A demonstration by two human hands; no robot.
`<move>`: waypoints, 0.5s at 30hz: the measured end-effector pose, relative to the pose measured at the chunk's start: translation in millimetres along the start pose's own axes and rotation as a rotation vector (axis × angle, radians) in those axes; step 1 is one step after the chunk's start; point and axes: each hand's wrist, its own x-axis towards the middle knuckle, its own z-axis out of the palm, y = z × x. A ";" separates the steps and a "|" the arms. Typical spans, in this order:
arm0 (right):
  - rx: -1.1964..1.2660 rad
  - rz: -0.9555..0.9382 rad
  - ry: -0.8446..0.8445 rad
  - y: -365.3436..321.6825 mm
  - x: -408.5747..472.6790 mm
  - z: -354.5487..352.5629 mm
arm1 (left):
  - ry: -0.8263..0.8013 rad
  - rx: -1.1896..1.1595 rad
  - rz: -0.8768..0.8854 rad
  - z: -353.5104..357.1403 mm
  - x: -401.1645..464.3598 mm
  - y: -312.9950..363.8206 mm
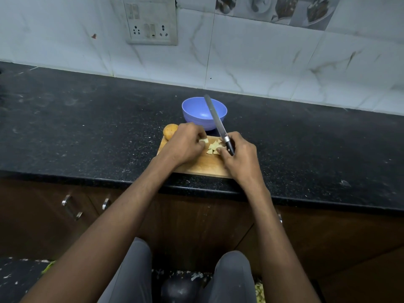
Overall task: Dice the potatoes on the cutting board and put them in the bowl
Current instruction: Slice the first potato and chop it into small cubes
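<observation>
Left hand (pixel 185 142) pinches a potato piece (pixel 204 140) on the board (pixel 203 166), right hand (pixel 237 156) grips the knife (pixel 218 125), blade angled up and far over the empty-looking bowl (pixel 204 112). Diced pieces (pixel 214 148) sit between the hands, a whole potato (pixel 170 131) at the board's far-left corner. Risk: that raised blade could clip the bowl or scatter dice onto the bench (pixel 87 127).

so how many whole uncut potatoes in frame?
1: whole potato at the cutting board's far-left corner, partly behind the left hand. Others could be hidden under the hands.
</observation>
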 end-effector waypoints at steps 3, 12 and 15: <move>0.034 -0.005 0.022 6.6 5.0 1.4 | -0.020 -0.029 -0.026 4.4 10.0 6.0; 0.119 -0.007 0.065 13.7 -2.1 11.3 | -0.078 -0.142 -0.119 18.0 23.9 2.5; 0.166 0.017 0.085 14.5 -3.0 11.0 | -0.095 -0.185 -0.135 21.4 23.2 0.4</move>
